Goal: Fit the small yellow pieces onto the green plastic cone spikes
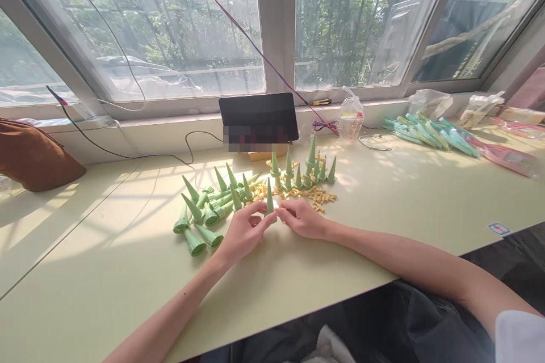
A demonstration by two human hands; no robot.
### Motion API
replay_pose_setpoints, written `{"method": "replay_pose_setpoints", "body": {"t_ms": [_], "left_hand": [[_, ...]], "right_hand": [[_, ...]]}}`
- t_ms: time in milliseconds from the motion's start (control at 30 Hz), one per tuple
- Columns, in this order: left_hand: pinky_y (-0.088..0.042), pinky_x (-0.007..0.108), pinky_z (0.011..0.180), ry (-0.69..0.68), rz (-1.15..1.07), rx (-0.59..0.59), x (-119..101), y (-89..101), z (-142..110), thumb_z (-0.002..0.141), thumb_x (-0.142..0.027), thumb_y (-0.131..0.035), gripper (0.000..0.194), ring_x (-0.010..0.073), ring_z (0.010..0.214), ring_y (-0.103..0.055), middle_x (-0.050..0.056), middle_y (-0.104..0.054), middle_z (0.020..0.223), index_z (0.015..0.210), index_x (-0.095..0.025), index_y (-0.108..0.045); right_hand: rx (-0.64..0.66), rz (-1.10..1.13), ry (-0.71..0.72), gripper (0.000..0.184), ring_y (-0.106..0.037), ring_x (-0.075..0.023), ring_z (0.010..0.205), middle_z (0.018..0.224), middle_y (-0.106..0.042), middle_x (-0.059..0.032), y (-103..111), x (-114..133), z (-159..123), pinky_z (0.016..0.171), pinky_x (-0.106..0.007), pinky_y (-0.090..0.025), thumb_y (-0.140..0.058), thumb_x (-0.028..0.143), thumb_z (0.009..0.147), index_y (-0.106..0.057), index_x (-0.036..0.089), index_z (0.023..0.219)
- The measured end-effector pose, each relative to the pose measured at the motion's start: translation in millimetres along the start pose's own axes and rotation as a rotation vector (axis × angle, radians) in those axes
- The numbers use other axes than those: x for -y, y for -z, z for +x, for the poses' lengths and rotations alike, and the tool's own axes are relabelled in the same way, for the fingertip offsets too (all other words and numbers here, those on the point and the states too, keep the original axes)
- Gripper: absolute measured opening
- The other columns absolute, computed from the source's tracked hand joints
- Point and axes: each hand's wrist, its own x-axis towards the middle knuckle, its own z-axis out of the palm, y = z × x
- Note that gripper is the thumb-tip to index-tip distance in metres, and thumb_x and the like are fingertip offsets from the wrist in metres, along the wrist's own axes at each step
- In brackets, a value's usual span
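My left hand [248, 227] has its thumb and fingers closed around the lower part of a green plastic cone spike [269, 197], which stands point up. Against the spike's right side, my right hand [303, 218] is closed in a pinch. What lies between its fingertips is too small and hidden to make out. Left of my hands lies a group of green cone spikes [196, 241], some on their sides, some standing. Beyond my hands, more spikes [312, 153] stand upright among a scatter of small yellow plastic pieces [322, 197].
A dark tablet [258, 119] leans at the back of the table by the window, with a black cable [140, 156] running left. A brown bag [36, 153] is at the far left. Bagged green strips [430, 131] and a clear plastic bag [351, 116] lie along the sill side.
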Motion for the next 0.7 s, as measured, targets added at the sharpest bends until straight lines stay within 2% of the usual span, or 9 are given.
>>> {"method": "replay_pose_setpoints", "body": {"t_ms": [200,433,600,700], "left_hand": [[-0.028,0.018,0.04,-0.099,0.095,-0.049,3.1,-1.3,1.0,0.085,-0.043,-0.061,0.027,0.0051,0.046,-0.034,-0.004,-0.046,0.063,0.087,-0.016,-0.058],[-0.031,0.018,0.039,-0.082,0.076,0.015,0.5,-0.6,0.9,0.087,-0.045,-0.058,0.029,0.0051,0.046,-0.04,-0.003,-0.05,0.069,0.082,-0.017,-0.057],[-0.036,0.018,0.038,-0.035,0.064,0.076,-0.1,0.8,0.9,0.085,-0.045,-0.058,0.032,0.0062,0.046,-0.046,-0.004,-0.045,0.068,0.072,-0.017,-0.051],[-0.037,0.018,0.039,-0.018,0.068,0.115,0.5,2.1,0.7,0.085,-0.043,-0.06,0.029,0.0071,0.047,-0.048,-0.004,-0.045,0.068,0.075,-0.017,-0.052]], "right_hand": [[-0.011,-0.031,0.001,0.035,-0.032,-0.0085,0.052,0.057,-0.036,0.0053,-1.7,-4.4,-0.4,0.05,-0.023,-0.026,-0.041,0.033,0.096,-0.04,0.018,0.064],[-0.017,-0.053,0.009,0.034,-0.031,-0.0083,0.051,0.057,-0.034,0.0055,-1.2,-1.7,-1.4,0.05,-0.023,-0.025,-0.041,0.031,0.095,-0.036,0.019,0.064],[0.028,-0.103,0.052,0.034,-0.029,-0.0076,0.051,0.055,-0.032,0.0061,-0.8,0.7,-3.2,0.049,-0.023,-0.022,-0.044,0.028,0.094,-0.034,0.019,0.062],[0.043,-0.12,0.077,0.032,-0.027,-0.0072,0.05,0.054,-0.03,0.0067,-0.9,1.5,-3.8,0.049,-0.023,-0.021,-0.044,0.026,0.093,-0.035,0.018,0.063]]}}
